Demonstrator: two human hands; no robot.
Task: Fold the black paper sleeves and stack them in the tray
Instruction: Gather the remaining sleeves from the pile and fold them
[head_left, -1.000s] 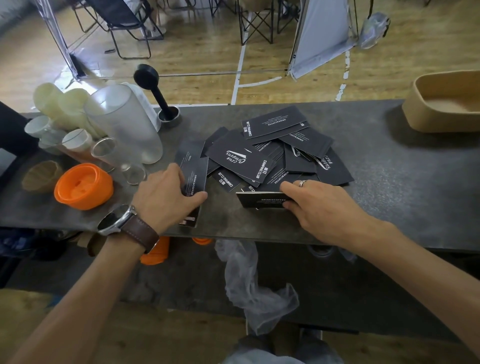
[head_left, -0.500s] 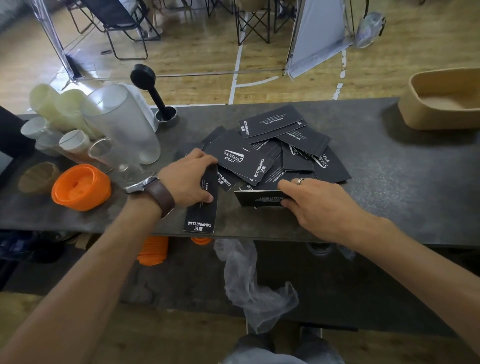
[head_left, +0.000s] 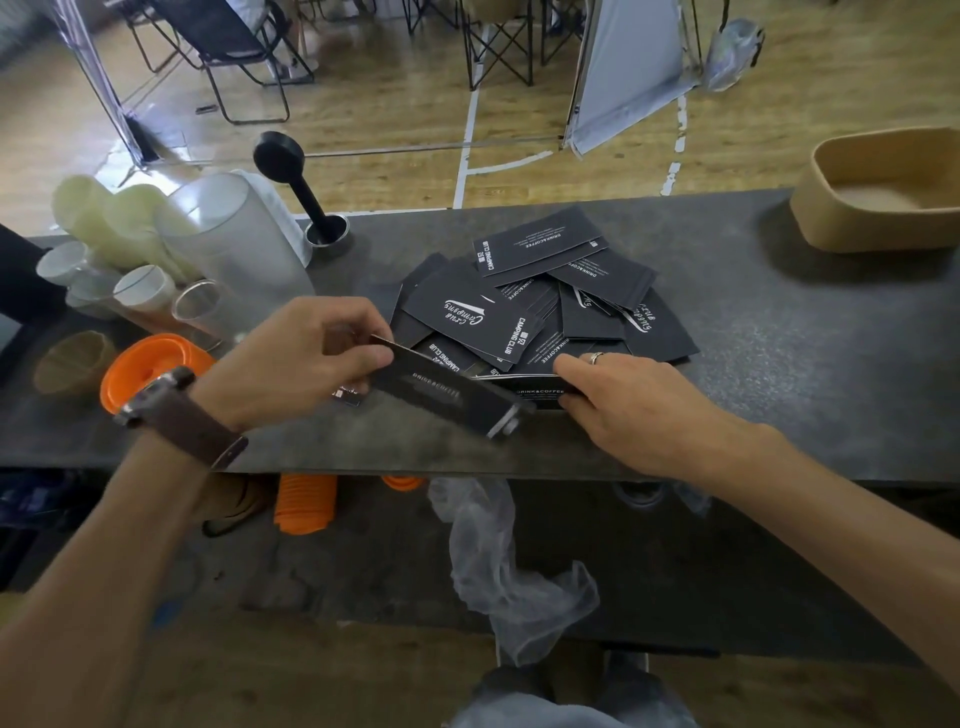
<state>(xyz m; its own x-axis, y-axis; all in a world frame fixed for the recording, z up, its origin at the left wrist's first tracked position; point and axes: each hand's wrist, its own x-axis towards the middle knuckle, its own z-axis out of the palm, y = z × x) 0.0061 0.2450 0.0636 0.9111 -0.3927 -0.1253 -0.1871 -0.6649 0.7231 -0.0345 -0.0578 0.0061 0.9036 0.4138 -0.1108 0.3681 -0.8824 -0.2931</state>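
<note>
Lifted up off the table now, the long black paper sleeve (head_left: 441, 397) is sitting in the left hand (head_left: 301, 358), which was pressing it flat half a second ago. Fingers and thumb are pinching its left end, and it is pointing toward the right hand (head_left: 631, 400). That hand is holding the folded black paper sleeve (head_left: 537, 387) down on the dark grey stone table (head_left: 779, 364), thumb tucked under its edge; "DRINK&COFFEE" is showing on it. Just behind is lying the loose pile of black paper sleeves (head_left: 540, 306), reading "CAMPING CLUB" and "DRINK&COFFEE". Far right is sitting the tan paper tray (head_left: 883, 192). At left are standing an orange round plastic lid (head_left: 150, 371) and a frosted plastic jug (head_left: 234, 234).
</note>
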